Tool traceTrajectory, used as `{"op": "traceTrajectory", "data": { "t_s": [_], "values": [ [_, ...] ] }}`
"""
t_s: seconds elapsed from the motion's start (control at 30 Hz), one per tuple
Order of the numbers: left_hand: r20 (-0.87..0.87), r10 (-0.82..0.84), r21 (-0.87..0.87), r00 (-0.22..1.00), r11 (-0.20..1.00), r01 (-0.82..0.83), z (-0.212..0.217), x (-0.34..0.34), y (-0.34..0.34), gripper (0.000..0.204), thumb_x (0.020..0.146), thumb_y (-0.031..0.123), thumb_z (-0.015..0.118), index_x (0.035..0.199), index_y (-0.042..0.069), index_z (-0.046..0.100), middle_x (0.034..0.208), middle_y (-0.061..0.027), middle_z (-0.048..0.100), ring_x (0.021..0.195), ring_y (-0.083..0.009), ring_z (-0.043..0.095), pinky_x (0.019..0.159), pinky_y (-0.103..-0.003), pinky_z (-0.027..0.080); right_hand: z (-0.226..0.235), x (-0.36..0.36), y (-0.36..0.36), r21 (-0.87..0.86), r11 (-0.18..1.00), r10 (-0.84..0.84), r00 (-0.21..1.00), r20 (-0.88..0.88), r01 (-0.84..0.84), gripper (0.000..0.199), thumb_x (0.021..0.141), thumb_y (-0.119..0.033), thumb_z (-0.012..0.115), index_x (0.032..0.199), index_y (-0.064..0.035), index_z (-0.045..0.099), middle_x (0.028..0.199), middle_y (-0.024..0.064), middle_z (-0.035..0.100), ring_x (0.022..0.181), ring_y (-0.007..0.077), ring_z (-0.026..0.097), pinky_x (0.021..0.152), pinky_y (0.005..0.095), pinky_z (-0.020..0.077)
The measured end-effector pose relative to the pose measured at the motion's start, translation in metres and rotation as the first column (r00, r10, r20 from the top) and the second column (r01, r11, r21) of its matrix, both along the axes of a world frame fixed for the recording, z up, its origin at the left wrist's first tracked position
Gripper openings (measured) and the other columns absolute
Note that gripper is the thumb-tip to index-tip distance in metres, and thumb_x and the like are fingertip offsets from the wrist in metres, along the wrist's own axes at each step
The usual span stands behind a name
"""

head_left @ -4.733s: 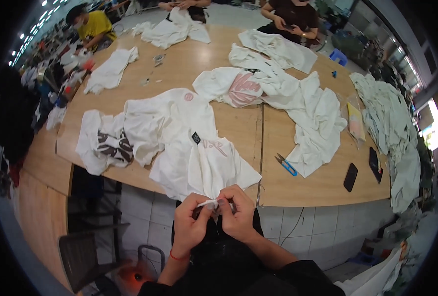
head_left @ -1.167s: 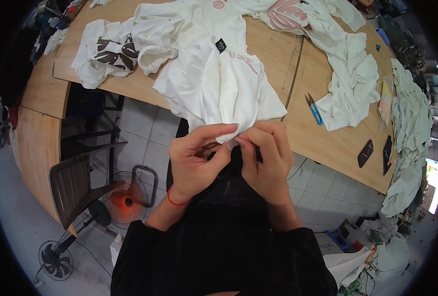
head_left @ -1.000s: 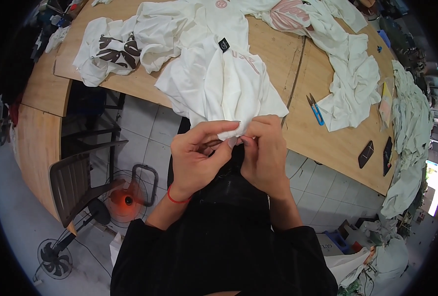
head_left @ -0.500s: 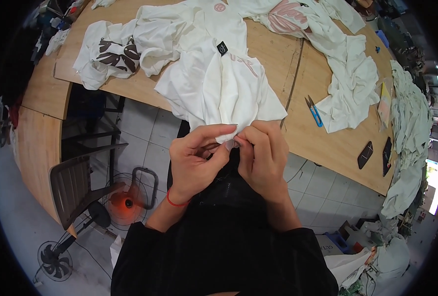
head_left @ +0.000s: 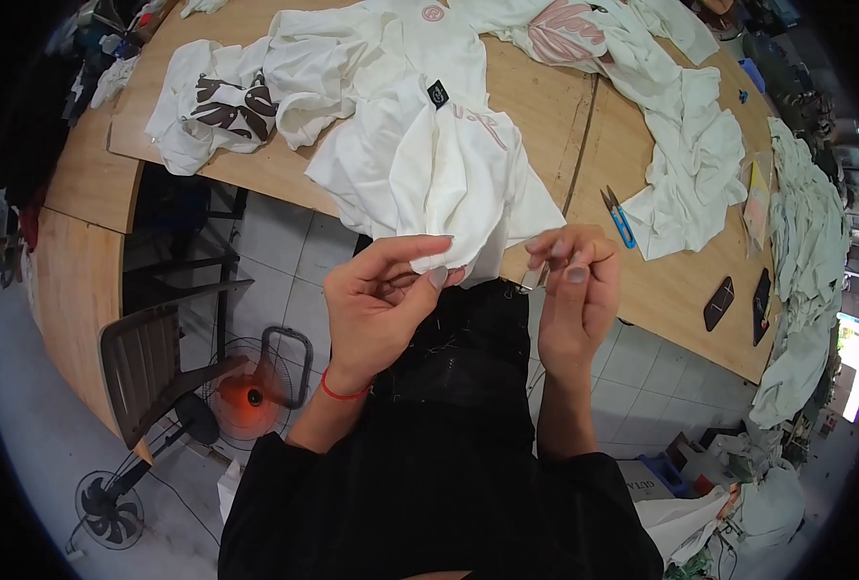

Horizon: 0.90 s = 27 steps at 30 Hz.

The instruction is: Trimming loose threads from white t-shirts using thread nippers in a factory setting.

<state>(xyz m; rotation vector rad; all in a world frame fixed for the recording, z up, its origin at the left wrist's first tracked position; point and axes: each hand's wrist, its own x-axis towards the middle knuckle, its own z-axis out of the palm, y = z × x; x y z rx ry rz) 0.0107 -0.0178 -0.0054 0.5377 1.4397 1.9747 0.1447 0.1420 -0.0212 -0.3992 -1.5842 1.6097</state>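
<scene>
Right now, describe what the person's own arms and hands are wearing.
Both hands are bare, no gloves. The left hand has a thin red string bracelet around the wrist. The right hand shows no band. Black sleeves are pushed up, leaving both forearms uncovered.

Small black square label point(head_left: 437, 93) on white garment point(head_left: 429, 174).

The left hand point(head_left: 376, 300) pinches the hem of a white shirt point(head_left: 439, 174) hanging off the table point(head_left: 545, 106). Just beside the shirt, the right hand point(head_left: 574, 290) holds a small metal snipper point(head_left: 531, 278); blue snips point(head_left: 618, 217) lie on the table.
</scene>
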Motion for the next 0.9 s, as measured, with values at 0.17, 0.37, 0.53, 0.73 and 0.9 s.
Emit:
{"op": "traceTrajectory", "data": {
  "t_s": [0.17, 0.37, 0.53, 0.73, 0.9],
  "values": [
    [-0.032, -0.029, -0.036, 0.999, 0.999, 0.028, -0.002, 0.002, -0.002, 0.03, 0.102, -0.012, 0.07, 0.131, -0.009, 0.072, 0.114, -0.0165, 0.081, 0.108, -0.017, 0.079, 0.089, -0.022, 0.062, 0.019, -0.016, -0.013, 0.391, 0.92, -0.085, 0.987, 0.134, 0.026, 0.018, 0.098, 0.002, 0.076, 0.112, -0.0014, 0.066, 0.114, 0.0151, 0.07, 0.098, 0.0248, 0.069, 0.083, 0.0345, 0.0521],
    [-0.034, -0.011, -0.051, 0.999, 0.999, 0.009, 0.001, 0.001, -0.001, 0.03, 0.101, -0.012, 0.07, 0.131, -0.008, 0.072, 0.113, -0.0138, 0.081, 0.108, -0.0157, 0.079, 0.088, -0.021, 0.062, 0.012, -0.016, -0.015, 0.828, 0.56, -0.277, 0.947, 0.165, 0.02, 0.025, 0.082, 0.007, 0.081, 0.105, -0.0015, 0.073, 0.105, 0.0097, 0.072, 0.091, 0.0295, 0.068, 0.077, 0.0396, 0.0505],
    [-0.023, -0.034, -0.088, 0.999, 0.996, 0.032, -0.002, -0.001, -0.006, 0.028, 0.101, -0.011, 0.07, 0.129, -0.008, 0.074, 0.111, -0.013, 0.082, 0.103, -0.0154, 0.08, 0.085, -0.021, 0.062, 0.019, -0.011, -0.022, 0.546, 0.837, -0.114, 0.965, 0.238, -0.036, 0.016, 0.09, 0.011, 0.071, 0.1, -0.0012, 0.068, 0.105, 0.0127, 0.069, 0.085, 0.0268, 0.065, 0.077, 0.0352, 0.0507],
    [0.08, -0.017, -0.092, 0.997, 0.995, 0.024, -0.008, 0.0, 0.001, 0.023, 0.102, -0.009, 0.07, 0.125, -0.009, 0.076, 0.106, -0.0145, 0.082, 0.098, -0.0168, 0.081, 0.084, -0.024, 0.064, 0.027, -0.009, -0.035, -0.279, 0.936, 0.245, 0.965, 0.09, -0.212, 0.011, 0.097, 0.006, 0.068, 0.101, -0.0007, 0.06, 0.102, 0.0164, 0.066, 0.078, 0.0237, 0.063, 0.074, 0.0326, 0.0521],
    [0.037, 0.178, -0.123, 0.983, 0.977, -0.172, -0.011, -0.015, -0.007, 0.02, 0.104, -0.008, 0.069, 0.123, -0.011, 0.075, 0.104, -0.0174, 0.081, 0.093, -0.0206, 0.082, 0.086, -0.029, 0.067, -0.032, 0.018, 0.011, 0.553, 0.825, -0.247, 0.803, 0.542, -0.12, 0.008, 0.099, 0.005, 0.066, 0.103, -0.0006, 0.061, 0.093, 0.0121, 0.068, 0.072, 0.0192, 0.065, 0.066, 0.0334, 0.053]
  ]
}}
